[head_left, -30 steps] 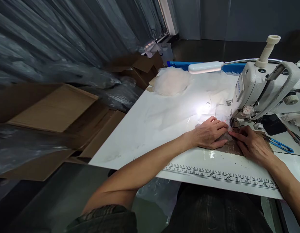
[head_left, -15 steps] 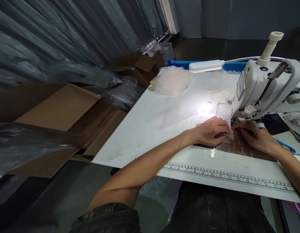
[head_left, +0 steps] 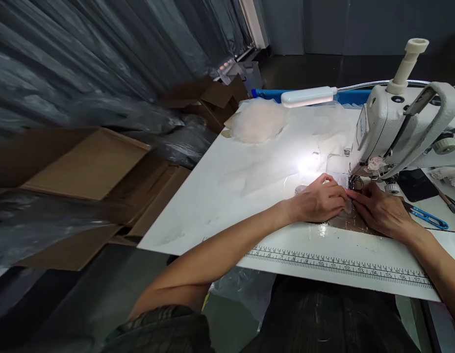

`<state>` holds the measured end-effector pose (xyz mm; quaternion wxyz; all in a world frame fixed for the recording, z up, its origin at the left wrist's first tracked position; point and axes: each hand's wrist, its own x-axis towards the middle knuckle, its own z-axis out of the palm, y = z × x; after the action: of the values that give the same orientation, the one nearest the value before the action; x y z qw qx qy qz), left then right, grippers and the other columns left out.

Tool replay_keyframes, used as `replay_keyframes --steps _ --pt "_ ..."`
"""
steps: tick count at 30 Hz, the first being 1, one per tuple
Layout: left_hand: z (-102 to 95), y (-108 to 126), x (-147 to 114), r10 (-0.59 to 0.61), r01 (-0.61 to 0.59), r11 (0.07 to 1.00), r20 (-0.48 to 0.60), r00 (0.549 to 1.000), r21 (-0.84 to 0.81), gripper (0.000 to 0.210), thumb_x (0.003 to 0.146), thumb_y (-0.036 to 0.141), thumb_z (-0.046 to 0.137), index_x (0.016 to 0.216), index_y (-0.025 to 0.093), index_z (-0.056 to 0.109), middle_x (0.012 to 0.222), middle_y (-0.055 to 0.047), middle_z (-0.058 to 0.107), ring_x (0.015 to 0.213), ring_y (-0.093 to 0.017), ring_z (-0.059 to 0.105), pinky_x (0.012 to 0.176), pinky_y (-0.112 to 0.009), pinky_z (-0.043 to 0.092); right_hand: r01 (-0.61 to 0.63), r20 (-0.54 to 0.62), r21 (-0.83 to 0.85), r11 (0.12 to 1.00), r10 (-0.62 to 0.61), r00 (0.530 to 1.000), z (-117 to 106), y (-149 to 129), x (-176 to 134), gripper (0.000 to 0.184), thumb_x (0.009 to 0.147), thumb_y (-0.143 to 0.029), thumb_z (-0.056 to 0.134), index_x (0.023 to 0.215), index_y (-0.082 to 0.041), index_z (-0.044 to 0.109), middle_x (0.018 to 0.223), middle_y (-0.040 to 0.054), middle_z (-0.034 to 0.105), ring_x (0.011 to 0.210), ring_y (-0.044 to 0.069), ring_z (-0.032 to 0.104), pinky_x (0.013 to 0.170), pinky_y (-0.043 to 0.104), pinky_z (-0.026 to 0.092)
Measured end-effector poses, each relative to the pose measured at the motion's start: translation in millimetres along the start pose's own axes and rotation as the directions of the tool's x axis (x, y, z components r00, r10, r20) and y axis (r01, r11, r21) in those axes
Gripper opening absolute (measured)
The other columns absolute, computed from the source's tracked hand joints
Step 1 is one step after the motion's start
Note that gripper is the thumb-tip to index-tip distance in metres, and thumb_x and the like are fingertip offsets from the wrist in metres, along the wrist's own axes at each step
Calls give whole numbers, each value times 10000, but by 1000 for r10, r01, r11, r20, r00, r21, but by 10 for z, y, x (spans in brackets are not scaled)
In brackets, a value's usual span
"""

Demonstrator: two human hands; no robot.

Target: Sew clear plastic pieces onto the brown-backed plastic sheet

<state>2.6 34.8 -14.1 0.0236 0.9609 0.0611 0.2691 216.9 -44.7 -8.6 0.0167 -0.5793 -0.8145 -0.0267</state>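
Just in front of the needle area of a white sewing machine (head_left: 374,130), my two hands meet over a small piece of sheer, pale fabric (head_left: 348,208). My left hand (head_left: 321,200) has its fingers curled and pressed down on the fabric's left side. From the right, my right hand (head_left: 382,208) pinches the fabric's edge close to the presser foot (head_left: 354,183), its fingertips nearly touching the left ones. Beneath both hands lies a brown, shiny sheet (head_left: 336,224). The fabric is partly hidden by my fingers.
Blue thread snips (head_left: 429,217) lie right of my right hand, near a dark flat pad (head_left: 417,185). A pile of sheer pale pieces (head_left: 260,121) rests at the table's back left. A white lamp (head_left: 308,97) lights the table (head_left: 213,196). Cardboard boxes (head_left: 88,162) stand left.
My right hand has moved left, closer to my left hand, uncovering more of the blue snips. My left fingers have curled in more. The view has shifted slightly.
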Motion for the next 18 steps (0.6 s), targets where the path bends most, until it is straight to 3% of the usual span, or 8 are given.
replay_keyframes --steps 3,6,14,18 --pt "-10 -3 0 147 -159 966 72 986 201 276 976 105 441 787 175 630 901 -24 726 758 -123 616 798 -320 450 3 -58 45 999 -1 998 13 13 -18 465 1013 -430 317 1394 -326 562 902 98 666 593 165 550 457 269 255" --pt "-20 -13 -4 197 -218 938 103 975 271 267 984 94 433 830 167 637 890 -37 711 737 -129 594 716 -293 426 35 -141 155 987 -13 990 45 65 -61 454 1018 -397 318 1372 -305 586 946 98 650 639 156 559 499 258 345" --pt "8 -23 -32 67 -71 995 51 996 65 211 999 226 470 907 182 655 968 -31 718 790 -121 620 756 -289 424 101 -198 165 981 -68 978 90 110 -84 404 989 -367 392 1262 -300 681 927 90 619 650 141 548 480 237 344" --pt "21 -18 -32 21 -21 999 2 1000 43 223 1000 219 468 889 191 660 1001 -25 726 813 -118 634 801 -311 424 104 -195 197 975 -65 979 96 120 -89 396 981 -344 408 1270 -305 676 934 89 613 657 141 543 504 241 376"
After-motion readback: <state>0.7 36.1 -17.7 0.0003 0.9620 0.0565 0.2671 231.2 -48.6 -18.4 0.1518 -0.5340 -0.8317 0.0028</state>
